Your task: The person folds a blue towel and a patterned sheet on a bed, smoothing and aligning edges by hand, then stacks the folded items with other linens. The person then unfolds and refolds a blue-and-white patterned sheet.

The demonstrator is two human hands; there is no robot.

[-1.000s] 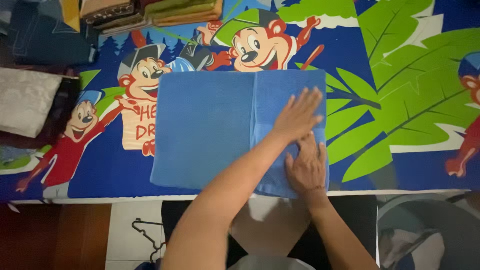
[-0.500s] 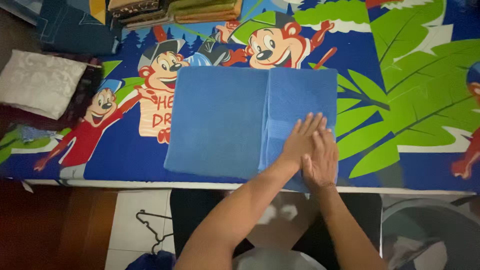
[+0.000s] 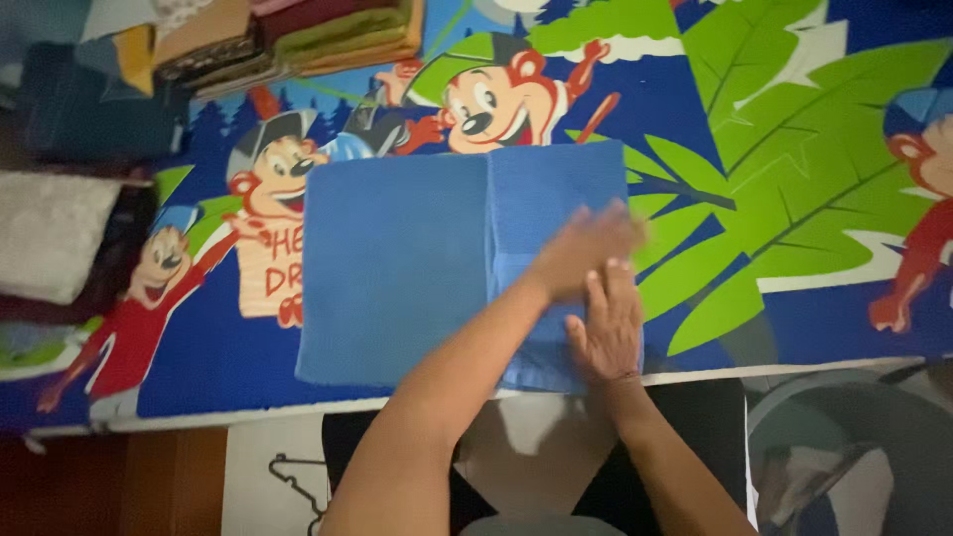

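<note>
Blue folded towel (image 3: 397, 268) lies centre on cartoon-print sheet (image 3: 794, 149). My left hand (image 3: 586, 248), blurred, flat on its 3 o'clock flap, fingers released; right hand (image 3: 606, 328) at 5 o'clock, fingers spread, pressing flat.

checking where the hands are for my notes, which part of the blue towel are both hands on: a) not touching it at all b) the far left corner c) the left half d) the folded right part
d: the left hand and the right hand both lie flat on the folded right part of the blue towel, right of its vertical fold edge, on the cartoon-print sheet.
</note>
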